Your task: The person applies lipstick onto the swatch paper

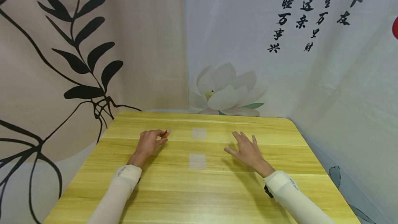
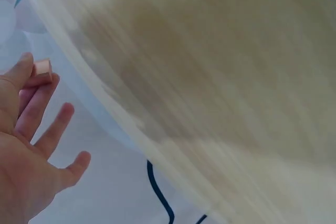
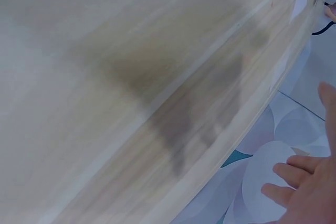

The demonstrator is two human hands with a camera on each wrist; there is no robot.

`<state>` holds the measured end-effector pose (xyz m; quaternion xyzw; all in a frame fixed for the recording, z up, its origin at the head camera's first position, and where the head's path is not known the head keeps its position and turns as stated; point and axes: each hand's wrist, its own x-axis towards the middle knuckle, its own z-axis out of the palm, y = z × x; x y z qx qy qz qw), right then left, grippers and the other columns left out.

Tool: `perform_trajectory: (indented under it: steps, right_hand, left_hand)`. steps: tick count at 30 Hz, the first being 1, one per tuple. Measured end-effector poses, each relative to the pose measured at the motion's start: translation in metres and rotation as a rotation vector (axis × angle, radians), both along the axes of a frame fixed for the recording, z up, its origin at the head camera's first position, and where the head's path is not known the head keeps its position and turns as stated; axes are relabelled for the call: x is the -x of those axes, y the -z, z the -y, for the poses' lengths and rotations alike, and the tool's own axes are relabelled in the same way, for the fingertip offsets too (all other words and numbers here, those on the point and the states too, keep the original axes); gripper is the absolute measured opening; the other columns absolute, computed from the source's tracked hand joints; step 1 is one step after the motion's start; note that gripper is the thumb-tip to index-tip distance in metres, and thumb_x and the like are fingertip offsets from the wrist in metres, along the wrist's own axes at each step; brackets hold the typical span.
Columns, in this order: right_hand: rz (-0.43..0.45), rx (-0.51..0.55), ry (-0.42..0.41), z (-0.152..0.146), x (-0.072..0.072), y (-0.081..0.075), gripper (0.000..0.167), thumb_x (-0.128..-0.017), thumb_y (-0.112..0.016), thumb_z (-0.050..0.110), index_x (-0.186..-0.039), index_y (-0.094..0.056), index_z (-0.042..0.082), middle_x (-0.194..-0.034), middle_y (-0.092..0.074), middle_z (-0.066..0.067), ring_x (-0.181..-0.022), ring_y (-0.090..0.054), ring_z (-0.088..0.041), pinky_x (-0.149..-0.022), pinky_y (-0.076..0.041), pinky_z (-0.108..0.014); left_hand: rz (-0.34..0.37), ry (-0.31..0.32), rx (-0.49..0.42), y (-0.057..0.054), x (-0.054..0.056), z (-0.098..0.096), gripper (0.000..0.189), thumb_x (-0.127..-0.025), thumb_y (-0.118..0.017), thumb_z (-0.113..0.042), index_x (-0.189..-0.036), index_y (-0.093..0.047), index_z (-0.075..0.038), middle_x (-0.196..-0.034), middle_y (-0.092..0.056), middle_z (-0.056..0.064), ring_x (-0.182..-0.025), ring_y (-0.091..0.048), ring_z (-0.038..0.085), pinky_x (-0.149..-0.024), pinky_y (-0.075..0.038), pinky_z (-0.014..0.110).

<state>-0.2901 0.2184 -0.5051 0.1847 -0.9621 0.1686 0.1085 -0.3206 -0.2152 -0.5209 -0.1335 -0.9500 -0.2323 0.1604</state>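
Pinching a block between thumb and fingers, the left hand is over the far left of the table, left of two pale squares. Well apart, the right hand hovers right of them, fingers spread.

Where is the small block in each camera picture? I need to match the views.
Head: the small block is left of centre, pinched in the left hand.
Left wrist: the small block is near the left edge, above mid-height.
Right wrist: I can't make it out.
Shared landmark: the table, its far edge against the printed backdrop.
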Motion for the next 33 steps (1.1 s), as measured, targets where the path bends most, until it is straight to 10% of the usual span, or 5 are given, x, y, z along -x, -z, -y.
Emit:
perform_trajectory:
  steps: [10,19,26,29,33]
  right_hand:
    - [-0.083,0.016,-0.073,0.014,0.004,-0.006,0.079,-0.094,-0.074,0.053,-0.15,-0.052,0.001,-0.139,-0.065,-0.02,-0.134,-0.056,-0.04,-0.113,-0.032,-0.071]
    - [-0.118,0.011,-0.115,0.025,0.012,-0.01,0.072,-0.095,-0.073,0.052,-0.145,-0.059,0.002,-0.133,-0.069,-0.018,-0.083,-0.075,-0.026,-0.105,-0.048,-0.06]
    - [-0.156,0.026,-0.142,0.033,0.017,-0.016,0.066,-0.094,-0.075,0.05,-0.138,-0.065,0.001,-0.047,-0.05,0.01,-0.038,-0.013,0.002,-0.07,-0.06,-0.044]
    - [-0.161,0.053,-0.161,0.038,0.018,-0.019,0.062,-0.094,-0.076,0.047,-0.136,-0.067,0.003,-0.039,-0.023,0.021,-0.04,-0.005,0.005,-0.042,-0.038,-0.029]
    - [-0.176,0.064,-0.184,0.045,0.019,-0.023,0.059,-0.094,-0.077,0.046,-0.135,-0.068,0.005,-0.04,-0.019,0.024,-0.039,-0.008,0.003,-0.046,-0.031,-0.023]
  left_hand:
    - [-0.003,0.042,-0.062,-0.013,-0.001,-0.017,0.029,-0.092,-0.082,-0.026,-0.113,-0.08,-0.006,-0.105,-0.079,0.008,-0.1,-0.071,0.036,-0.094,-0.05,0.056]
    - [0.009,0.073,-0.079,-0.023,0.001,-0.037,0.031,-0.091,-0.082,-0.03,-0.114,-0.081,-0.009,-0.105,-0.079,0.005,-0.106,-0.069,0.034,-0.101,-0.048,0.055]
    - [-0.011,0.116,-0.084,-0.023,0.004,-0.056,0.027,-0.089,-0.084,-0.03,-0.11,-0.083,-0.012,-0.099,-0.079,0.001,-0.103,-0.069,0.034,-0.103,-0.045,0.055]
    - [-0.014,0.133,-0.076,-0.024,0.004,-0.064,0.026,-0.089,-0.084,-0.031,-0.108,-0.083,-0.014,-0.1,-0.079,0.0,-0.103,-0.069,0.033,-0.103,-0.045,0.055]
    - [-0.025,0.145,-0.061,-0.027,0.003,-0.075,0.023,-0.088,-0.085,-0.032,-0.105,-0.083,-0.016,-0.1,-0.079,-0.002,-0.103,-0.069,0.029,-0.102,-0.045,0.056]
